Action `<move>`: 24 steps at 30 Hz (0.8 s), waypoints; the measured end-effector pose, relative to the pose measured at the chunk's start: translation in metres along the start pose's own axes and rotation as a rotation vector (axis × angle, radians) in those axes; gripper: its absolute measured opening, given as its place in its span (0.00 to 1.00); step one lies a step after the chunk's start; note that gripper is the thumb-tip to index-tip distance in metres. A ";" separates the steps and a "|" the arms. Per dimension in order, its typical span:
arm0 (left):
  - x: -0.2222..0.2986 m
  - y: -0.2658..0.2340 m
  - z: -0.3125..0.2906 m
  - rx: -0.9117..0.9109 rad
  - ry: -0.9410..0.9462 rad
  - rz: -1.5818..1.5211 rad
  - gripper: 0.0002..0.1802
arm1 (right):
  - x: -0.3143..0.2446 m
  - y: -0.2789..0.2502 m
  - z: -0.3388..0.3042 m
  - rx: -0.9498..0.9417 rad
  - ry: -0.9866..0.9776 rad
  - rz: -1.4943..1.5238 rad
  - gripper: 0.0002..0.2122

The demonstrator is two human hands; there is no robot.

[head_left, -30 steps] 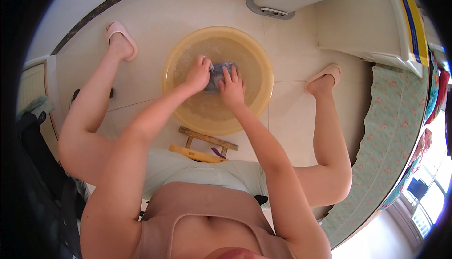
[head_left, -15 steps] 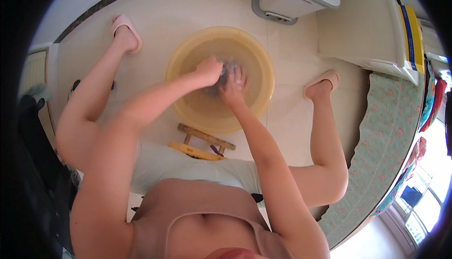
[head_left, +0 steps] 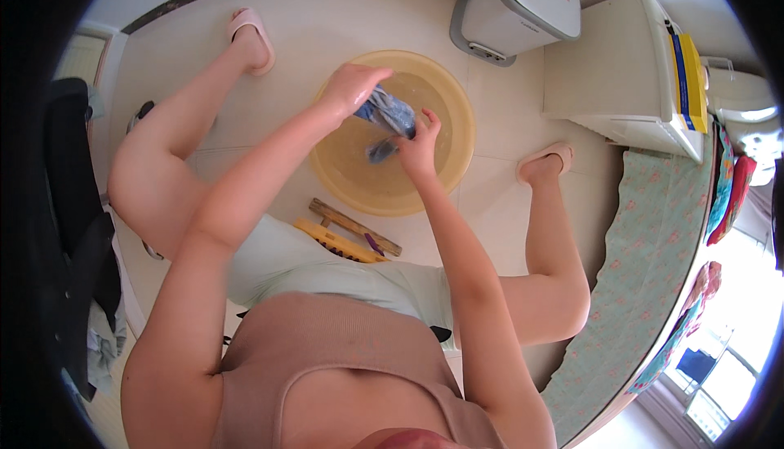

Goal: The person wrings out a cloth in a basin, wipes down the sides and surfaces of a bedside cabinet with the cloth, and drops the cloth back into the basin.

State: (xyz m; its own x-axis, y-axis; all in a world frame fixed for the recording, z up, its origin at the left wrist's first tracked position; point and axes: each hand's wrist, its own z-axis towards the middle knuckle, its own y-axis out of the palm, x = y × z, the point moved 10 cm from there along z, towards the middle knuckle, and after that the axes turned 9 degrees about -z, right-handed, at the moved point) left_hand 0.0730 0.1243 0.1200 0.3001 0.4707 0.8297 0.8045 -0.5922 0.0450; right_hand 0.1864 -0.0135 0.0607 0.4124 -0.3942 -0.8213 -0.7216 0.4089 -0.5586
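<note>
A wet blue cloth (head_left: 390,114), mottled like denim, is stretched between my hands above the water of a round yellow basin (head_left: 466,134). My left hand (head_left: 351,89) grips its upper left end, the fingers closed round it. At the lower right end, my right hand (head_left: 420,143) pinches the cloth between thumb and fingers. A darker, loose part of it hangs below, beside my right hand, close to the water. The water looks cloudy. What kind of garment or cloth it is, I cannot tell.
Near the basin's front lie a wooden bar (head_left: 367,231) and a yellow slotted piece (head_left: 331,241). A white bin (head_left: 518,12) and a white cabinet (head_left: 600,69) stand at the back right. Green floral fabric (head_left: 653,228) hangs on the right. A black chair (head_left: 69,204) is at left.
The blue cloth has come up out of the water. My hands, low in the basin before, are now raised and further apart, with the cloth stretched between them.
</note>
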 end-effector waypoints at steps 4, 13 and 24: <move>-0.092 -0.035 0.019 0.245 -0.130 -0.312 0.18 | -0.047 -0.013 0.002 -0.002 -0.113 -0.078 0.20; -0.140 0.080 0.000 -0.202 -0.590 -1.273 0.36 | -0.071 -0.020 -0.013 -0.203 0.015 0.489 0.17; -0.137 0.114 -0.022 -0.628 -0.647 -1.018 0.38 | 0.006 -0.014 0.044 -0.098 0.202 -0.118 0.17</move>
State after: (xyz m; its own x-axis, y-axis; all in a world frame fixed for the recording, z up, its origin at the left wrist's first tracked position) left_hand 0.1120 -0.0219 0.0237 0.0428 0.9916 -0.1221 0.4974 0.0848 0.8634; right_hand 0.2230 0.0145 0.0586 0.3850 -0.5949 -0.7056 -0.7293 0.2724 -0.6276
